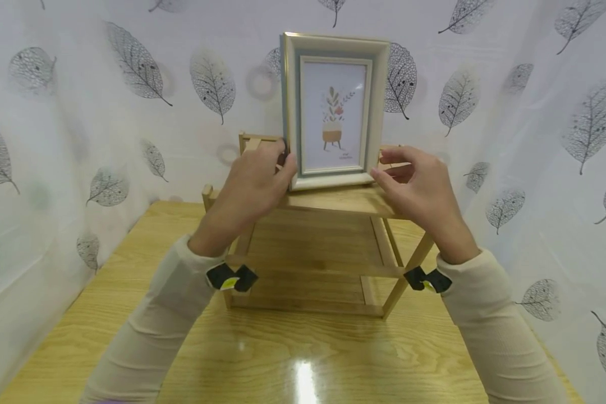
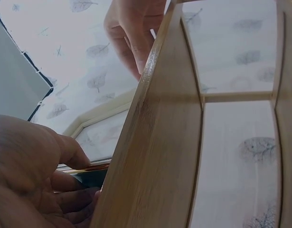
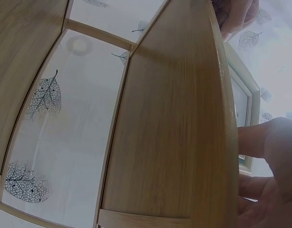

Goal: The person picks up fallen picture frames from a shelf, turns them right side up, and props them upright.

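A picture frame (image 1: 333,112) with a cream and blue-grey border stands nearly upright on the top shelf of a wooden rack (image 1: 328,199). Behind its glass is a print of a potted plant. My left hand (image 1: 257,174) holds the lower left edge, thumb toward the front and fingers at the side. At the lower right corner, my right hand (image 1: 419,179) has its thumb on the front edge and its fingers curled beside it. In the left wrist view the frame's edge (image 2: 91,173) lies between thumb and fingers. The shelf board (image 3: 221,118) partly hides the right fingertips.
The rack stands on a wood-grain table (image 1: 303,342), with lower shelves (image 1: 313,238) under the top one. A white curtain (image 1: 182,33) printed with dark leaves hangs behind and along both sides.
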Action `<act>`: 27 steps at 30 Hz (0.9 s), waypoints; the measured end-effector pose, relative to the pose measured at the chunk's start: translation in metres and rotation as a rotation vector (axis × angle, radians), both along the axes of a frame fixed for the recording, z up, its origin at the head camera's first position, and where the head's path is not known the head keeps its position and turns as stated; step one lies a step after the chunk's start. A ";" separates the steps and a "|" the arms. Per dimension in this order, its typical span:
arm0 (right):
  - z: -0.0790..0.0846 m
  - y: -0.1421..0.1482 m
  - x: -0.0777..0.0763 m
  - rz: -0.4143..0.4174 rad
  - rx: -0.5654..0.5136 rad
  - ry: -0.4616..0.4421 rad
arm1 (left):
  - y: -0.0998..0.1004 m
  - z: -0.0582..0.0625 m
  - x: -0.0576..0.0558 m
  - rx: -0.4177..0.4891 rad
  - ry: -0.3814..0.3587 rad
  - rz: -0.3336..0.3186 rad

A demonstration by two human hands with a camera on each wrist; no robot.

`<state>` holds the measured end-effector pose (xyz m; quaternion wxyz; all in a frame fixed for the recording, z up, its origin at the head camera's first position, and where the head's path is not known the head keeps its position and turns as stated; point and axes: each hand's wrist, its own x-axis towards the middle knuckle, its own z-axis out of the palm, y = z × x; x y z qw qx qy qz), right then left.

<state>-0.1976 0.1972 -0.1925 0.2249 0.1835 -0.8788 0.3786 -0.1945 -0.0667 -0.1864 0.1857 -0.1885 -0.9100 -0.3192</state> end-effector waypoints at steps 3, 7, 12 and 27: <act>0.000 0.000 0.000 0.000 0.012 -0.015 | 0.000 0.000 -0.001 -0.003 -0.002 -0.003; 0.000 -0.001 0.000 0.009 0.030 -0.025 | -0.001 0.000 -0.001 -0.007 -0.011 -0.006; 0.000 -0.001 -0.001 0.007 0.027 -0.022 | -0.002 0.000 -0.002 -0.013 -0.005 -0.005; -0.001 -0.001 -0.001 0.007 -0.030 -0.030 | -0.003 -0.002 -0.004 -0.024 0.045 0.022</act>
